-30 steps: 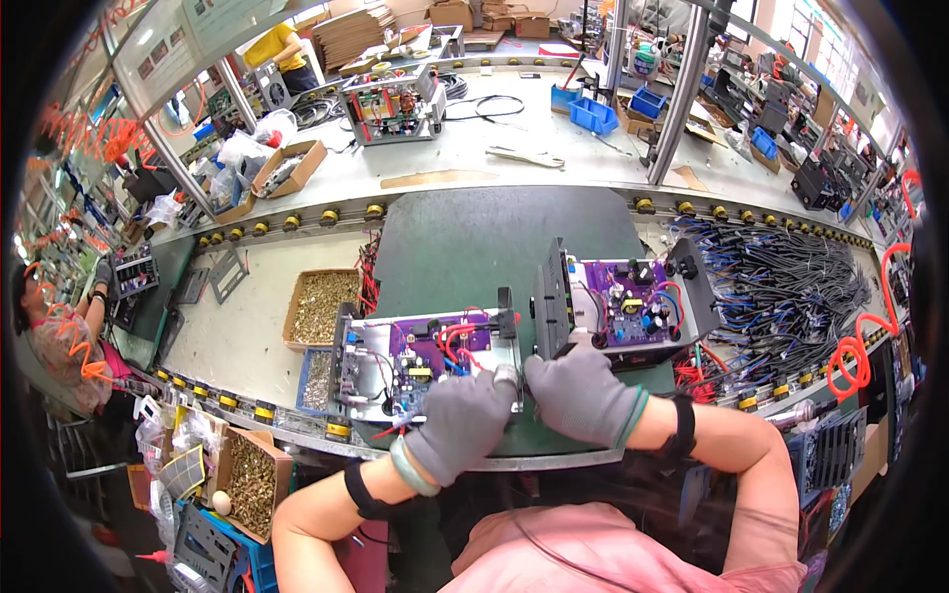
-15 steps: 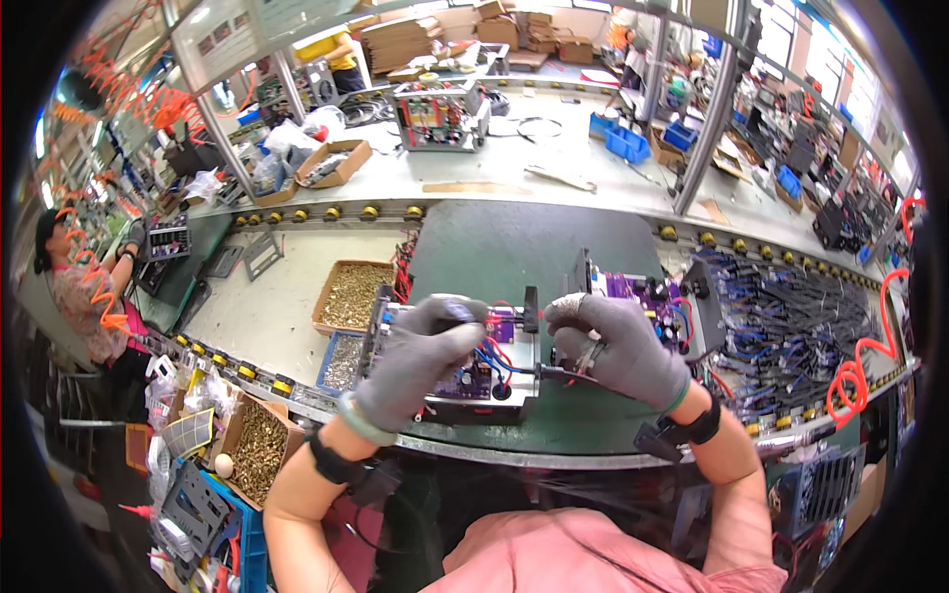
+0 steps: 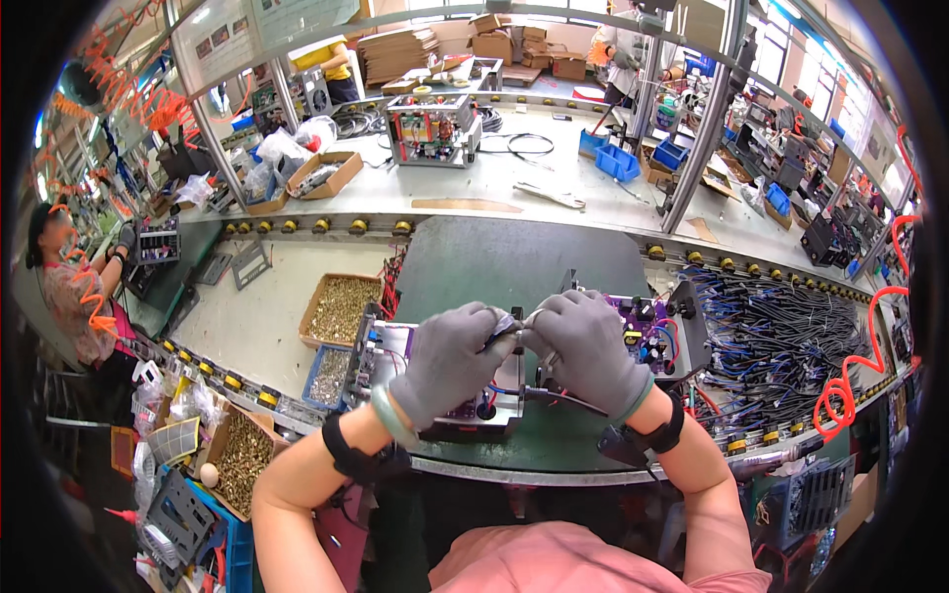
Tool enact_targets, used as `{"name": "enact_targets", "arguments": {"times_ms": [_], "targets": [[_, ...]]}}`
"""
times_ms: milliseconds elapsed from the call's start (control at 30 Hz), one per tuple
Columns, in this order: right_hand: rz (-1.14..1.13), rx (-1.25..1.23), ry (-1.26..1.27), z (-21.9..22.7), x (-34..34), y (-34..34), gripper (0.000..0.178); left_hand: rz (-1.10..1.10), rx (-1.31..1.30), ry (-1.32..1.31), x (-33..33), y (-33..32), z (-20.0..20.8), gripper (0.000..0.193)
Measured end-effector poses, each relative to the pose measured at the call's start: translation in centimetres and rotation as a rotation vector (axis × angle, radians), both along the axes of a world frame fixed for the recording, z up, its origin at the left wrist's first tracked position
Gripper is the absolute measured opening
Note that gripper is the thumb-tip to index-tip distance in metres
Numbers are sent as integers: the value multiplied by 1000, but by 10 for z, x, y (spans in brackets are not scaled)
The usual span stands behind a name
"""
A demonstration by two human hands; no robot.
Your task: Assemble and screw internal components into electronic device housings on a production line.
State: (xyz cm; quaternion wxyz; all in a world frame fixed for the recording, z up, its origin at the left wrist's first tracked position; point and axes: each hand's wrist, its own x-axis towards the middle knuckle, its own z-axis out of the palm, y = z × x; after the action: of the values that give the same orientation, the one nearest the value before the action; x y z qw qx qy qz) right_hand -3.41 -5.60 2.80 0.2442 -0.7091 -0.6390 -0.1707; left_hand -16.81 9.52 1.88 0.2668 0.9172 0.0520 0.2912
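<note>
My left hand [image 3: 450,361] and my right hand [image 3: 590,353], both in grey gloves, meet fingertip to fingertip over an open electronic unit [image 3: 473,427]. The fingers of both are pinched together around something small and dark, mostly hidden by the gloves. Beneath them the unit shows a purple circuit board, a metal frame and red and blue wires. A black cable [image 3: 565,397] runs from its right side under my right hand. Just right of that hand stands a second open unit [image 3: 647,331] with a purple board and dark end panels. Both units rest on a green board [image 3: 519,259].
Left of the units sit a carton of brass-coloured small parts [image 3: 341,308] and a blue bin of silvery ones [image 3: 329,378]. Bundled black cables [image 3: 781,341] lie at right, beside a coiled orange hose [image 3: 836,400]. A co-worker [image 3: 74,296] handles another unit at far left.
My hands have come together from apart, the right moving left and the left slightly right. The whole view has shifted a little.
</note>
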Motion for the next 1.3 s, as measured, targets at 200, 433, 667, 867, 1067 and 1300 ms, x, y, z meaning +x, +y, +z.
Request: {"name": "enact_targets", "arguments": {"times_ms": [200, 433, 667, 867, 1067, 1300], "targets": [[-53, 114, 63, -49, -24, -4, 44, 86, 243, 706, 16, 15, 2, 19], [-108, -184, 785, -62, -24, -7, 65, 109, 241, 822, 23, 17, -7, 17], [-120, -229, 700, -60, -25, -10, 72, 104, 129, 545, 8, 16, -22, 16], [-117, -254, 645, -61, -25, -9, 73, 69, 110, 422, 5, 20, -29, 14], [-100, -212, 578, -67, -23, -8, 74, 103, 140, 376, 9, 19, -34, 13], [-112, -161, 741, -61, -31, -6, 72, 12, 400, 259, 18, 15, -45, 9]]}}
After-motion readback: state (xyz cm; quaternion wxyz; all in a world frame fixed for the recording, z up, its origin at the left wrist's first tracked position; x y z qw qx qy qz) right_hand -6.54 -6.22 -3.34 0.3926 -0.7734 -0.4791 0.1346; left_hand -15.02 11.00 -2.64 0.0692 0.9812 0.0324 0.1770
